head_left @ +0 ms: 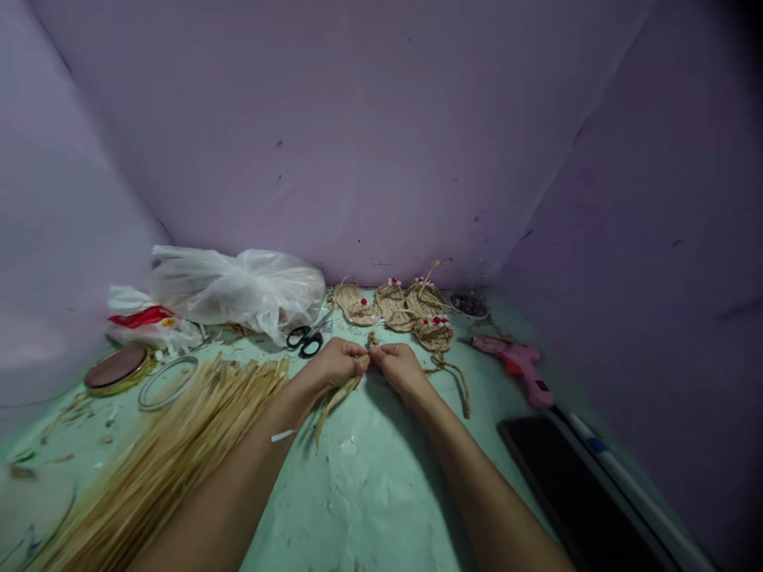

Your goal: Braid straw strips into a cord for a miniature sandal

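My left hand (341, 364) and my right hand (396, 365) meet at the middle of the table, fingertips almost touching. Both pinch a strip of dried plant fibre (335, 401), whose loose ends hang below my left hand. A short twisted bit of the fibre (373, 339) sticks up beyond my fingertips. Just behind lie several woven slipper-shaped pieces (395, 308) with red and white beads. A twisted cord (463, 385) trails from the nearest one, to the right of my right hand. Black-handled scissors (310, 340) rest left of my left hand.
A long bundle of dried fibre strips (172, 453) covers the left side. Behind it are a tape roll (119, 370), a thin ring (168, 383) and a white plastic bag (244, 290). On the right lie a pink glue gun (517, 361) and a dark phone-like slab (572, 485).
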A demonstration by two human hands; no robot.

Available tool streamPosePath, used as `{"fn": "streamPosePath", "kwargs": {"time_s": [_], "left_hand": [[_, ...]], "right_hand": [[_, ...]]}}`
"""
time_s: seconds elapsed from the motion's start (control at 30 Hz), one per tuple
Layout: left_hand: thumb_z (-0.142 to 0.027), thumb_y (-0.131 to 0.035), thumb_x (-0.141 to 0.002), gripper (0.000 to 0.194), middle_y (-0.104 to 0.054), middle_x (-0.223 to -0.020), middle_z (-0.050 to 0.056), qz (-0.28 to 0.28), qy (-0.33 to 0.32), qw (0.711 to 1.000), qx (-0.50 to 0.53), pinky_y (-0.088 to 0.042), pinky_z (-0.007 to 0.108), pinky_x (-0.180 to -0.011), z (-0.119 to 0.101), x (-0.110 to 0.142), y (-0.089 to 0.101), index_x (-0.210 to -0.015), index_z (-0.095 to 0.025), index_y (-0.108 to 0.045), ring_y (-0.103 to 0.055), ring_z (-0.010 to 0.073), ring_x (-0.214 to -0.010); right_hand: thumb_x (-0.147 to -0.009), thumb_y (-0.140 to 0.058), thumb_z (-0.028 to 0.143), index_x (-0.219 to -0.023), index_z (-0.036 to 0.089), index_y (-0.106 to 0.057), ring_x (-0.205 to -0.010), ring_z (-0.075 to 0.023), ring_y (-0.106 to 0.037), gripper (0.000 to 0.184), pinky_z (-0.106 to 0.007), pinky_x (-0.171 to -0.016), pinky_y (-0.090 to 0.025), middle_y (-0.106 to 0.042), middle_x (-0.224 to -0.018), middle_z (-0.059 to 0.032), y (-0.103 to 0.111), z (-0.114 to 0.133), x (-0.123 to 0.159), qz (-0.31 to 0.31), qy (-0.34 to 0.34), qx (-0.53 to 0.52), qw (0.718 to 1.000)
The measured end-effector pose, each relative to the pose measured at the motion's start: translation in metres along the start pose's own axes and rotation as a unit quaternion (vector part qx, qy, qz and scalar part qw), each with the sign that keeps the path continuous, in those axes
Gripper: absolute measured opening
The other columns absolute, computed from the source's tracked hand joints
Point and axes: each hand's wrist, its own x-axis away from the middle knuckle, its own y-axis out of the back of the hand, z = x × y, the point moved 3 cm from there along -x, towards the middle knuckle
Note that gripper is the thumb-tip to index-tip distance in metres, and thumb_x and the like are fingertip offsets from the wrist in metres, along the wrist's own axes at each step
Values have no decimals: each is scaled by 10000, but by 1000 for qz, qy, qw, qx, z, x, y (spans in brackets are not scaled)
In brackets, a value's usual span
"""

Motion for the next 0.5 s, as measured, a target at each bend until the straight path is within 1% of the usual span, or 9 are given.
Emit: {"fn": "streamPosePath", "kwargs": {"time_s": [0.07,0.1,0.17,0.2,0.27,0.37,0.5], "left_hand": [[-155,-474,-548,129,-418,-405,-52,-13,-15,998,-58,-242,189,-421,2,-1,3,-584,-111,-589,-332,63,-401],[-185,-490,-556,118,-403,-401,-50,-29,-15,995,-96,-234,192,-418,2,-1,6,-551,-111,-582,-320,63,-401],[-254,-523,-570,164,-383,-400,-44,-76,-7,983,-168,-223,198,-415,-1,-1,13,-503,-111,-568,-305,63,-403],[-281,-532,-577,191,-387,-407,-39,-101,-4,976,-194,-224,201,-417,-3,0,17,-498,-111,-568,-311,66,-409],[-294,-529,-593,203,-436,-439,-22,-131,-7,965,-229,-247,203,-430,-11,4,19,-524,-112,-587,-358,80,-438],[-295,-501,-623,214,-528,-514,21,-148,-15,944,-295,-300,216,-478,-25,13,10,-582,-123,-621,-452,117,-511],[-287,-444,-678,251,-614,-688,104,-197,-8,891,-409,-365,274,-587,-43,33,-8,-713,-139,-644,-552,201,-675]], "right_hand": [[-680,-435,324,-544,125,-559,-371,-58,-256,271,-201,-382,-168,-327,-390,55,-1,0,1,4,-10,-8,1000],[-679,-445,331,-545,128,-554,-359,-55,-245,267,-199,-377,-160,-309,-378,62,-1,0,1,6,-14,-13,1000],[-677,-455,337,-546,136,-543,-338,-51,-223,256,-197,-370,-146,-275,-359,76,-1,1,3,8,-22,-25,999],[-674,-461,336,-544,140,-537,-332,-49,-214,248,-196,-367,-141,-266,-353,80,-1,1,4,8,-25,-31,999],[-664,-472,322,-523,141,-528,-330,-46,-213,236,-194,-366,-140,-280,-347,80,-2,2,5,11,-29,-45,998],[-650,-475,287,-472,136,-515,-333,-43,-228,236,-193,-368,-158,-331,-345,67,-3,4,6,19,-39,-70,997],[-623,-476,227,-478,140,-503,-331,-46,-233,172,-197,-374,-186,-351,-348,67,-3,7,8,19,-62,-110,992]]}}
